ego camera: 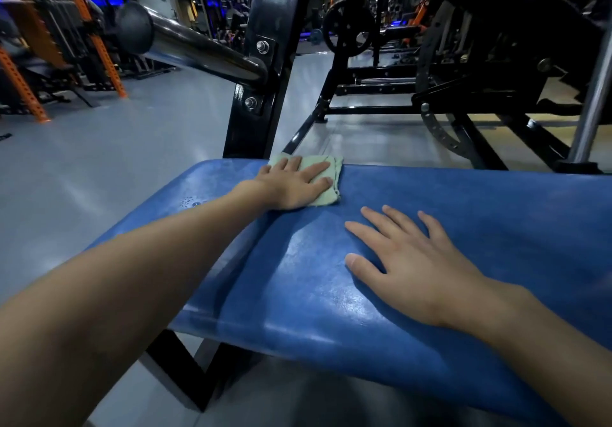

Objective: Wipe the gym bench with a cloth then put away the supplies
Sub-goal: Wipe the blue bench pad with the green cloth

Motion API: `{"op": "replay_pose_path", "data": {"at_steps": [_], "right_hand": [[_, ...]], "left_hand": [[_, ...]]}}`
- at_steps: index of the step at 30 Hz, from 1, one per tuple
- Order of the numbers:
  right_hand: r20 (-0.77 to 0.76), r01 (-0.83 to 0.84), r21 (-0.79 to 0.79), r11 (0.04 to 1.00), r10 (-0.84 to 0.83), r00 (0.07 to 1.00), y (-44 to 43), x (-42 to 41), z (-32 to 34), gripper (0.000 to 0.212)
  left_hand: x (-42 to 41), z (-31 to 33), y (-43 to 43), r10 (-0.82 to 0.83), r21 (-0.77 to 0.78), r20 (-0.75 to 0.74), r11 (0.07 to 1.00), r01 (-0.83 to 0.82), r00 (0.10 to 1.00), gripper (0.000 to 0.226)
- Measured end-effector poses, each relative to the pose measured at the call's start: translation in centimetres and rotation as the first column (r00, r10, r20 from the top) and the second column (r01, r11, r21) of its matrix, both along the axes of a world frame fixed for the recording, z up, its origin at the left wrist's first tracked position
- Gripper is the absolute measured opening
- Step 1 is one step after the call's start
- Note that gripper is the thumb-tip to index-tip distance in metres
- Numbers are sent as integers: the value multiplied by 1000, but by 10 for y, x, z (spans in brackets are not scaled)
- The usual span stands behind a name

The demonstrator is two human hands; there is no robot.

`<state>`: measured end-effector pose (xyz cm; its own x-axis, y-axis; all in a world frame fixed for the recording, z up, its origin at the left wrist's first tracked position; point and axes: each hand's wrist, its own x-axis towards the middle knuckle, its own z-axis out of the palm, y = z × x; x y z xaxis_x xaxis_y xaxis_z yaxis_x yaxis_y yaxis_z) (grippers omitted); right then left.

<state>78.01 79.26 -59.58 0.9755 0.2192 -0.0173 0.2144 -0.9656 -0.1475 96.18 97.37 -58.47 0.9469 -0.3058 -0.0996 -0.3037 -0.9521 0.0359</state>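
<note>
While the left hand [291, 183] lies flat on the cloth [336, 171], its fingers [316, 172] are straight and press down on the fabric rather than curling round it, so the cloth is pinned, not gripped. The cloth sits at the far edge of the blue padded counter [496, 227], just in front of the black upright [261, 62] of the rack. The right hand [410, 261] rests palm-down on the bare pad, nearer the camera, its fingers [394, 224] spread and holding nothing; it looks like a brace.

The step in hand appears to be the wiping itself. To do it well, the palm should bear evenly so the folded cloth neither bunches nor slips off the far edge. The strokes should run long and overlap along the pad. The droplets [192, 202] near the rounded end, beside the left forearm, look unwiped and need a pass. So does the patch under the right hand, once that hand lifts.

By count: one cloth, one counter, two hands, one cluster of droplets. No spray bottle or other supply is in view.
</note>
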Motion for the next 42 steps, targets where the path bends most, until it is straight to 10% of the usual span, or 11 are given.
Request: {"op": "replay_pose_path", "data": {"at_steps": [20,42], "right_hand": [[-12,17,29,999,-17,1000,3,-2,13,55],[-23,99,-10,995,-99,995,10,15,1,70]], "left_hand": [[-182,-1,67,-157,67,26,986,155,987,76],[-13,0,19,-84,66,-2,994,84,996,61]]}}
